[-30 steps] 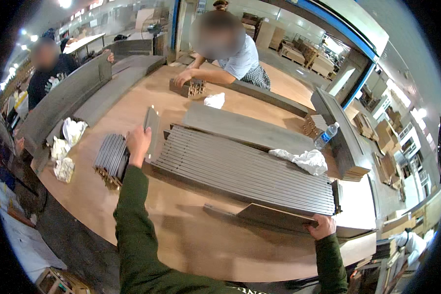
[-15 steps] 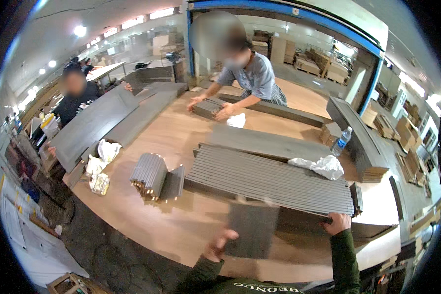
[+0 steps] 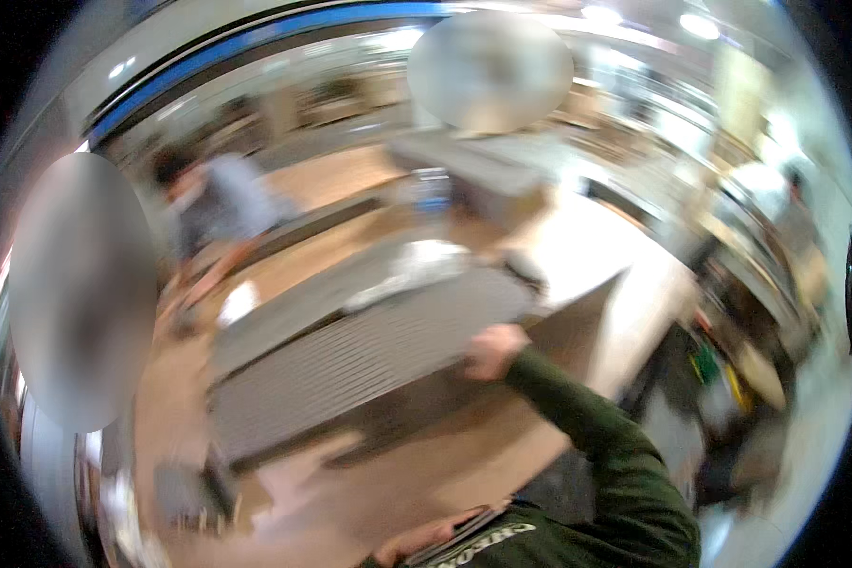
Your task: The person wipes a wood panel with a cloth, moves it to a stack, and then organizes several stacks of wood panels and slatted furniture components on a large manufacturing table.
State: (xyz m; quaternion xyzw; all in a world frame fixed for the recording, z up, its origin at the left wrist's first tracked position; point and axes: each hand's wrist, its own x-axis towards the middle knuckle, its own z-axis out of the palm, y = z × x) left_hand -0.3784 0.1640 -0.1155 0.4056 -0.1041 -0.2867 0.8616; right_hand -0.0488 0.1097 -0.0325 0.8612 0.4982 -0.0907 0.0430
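The whole view is smeared by motion. A long row of narrow grey strips point(image 3: 369, 341) lies side by side on the wooden table point(image 3: 426, 464). At the row's near right end, my right hand point(image 3: 495, 350) is closed on the edge of the front strip, its fingertips hidden. Low at the lower edge, close to my body, my left hand point(image 3: 415, 540) is closed on a grey panel point(image 3: 464, 525), seen nearly edge-on. A small stack of short grey pieces point(image 3: 189, 492) stands at the table's left.
Behind the strips lies a wide grey board point(image 3: 279, 293) with crumpled white plastic point(image 3: 417, 270) on it. A water bottle point(image 3: 433, 192) stands beyond, beside stacked long boards point(image 3: 488, 175). Across the table, a co-worker point(image 3: 232, 204) leans over with arms stretched down.
The view has swung to the right, so the table and co-worker sit further left. My left hand has drawn the panel toward my body. My right hand stays at the row's right end.
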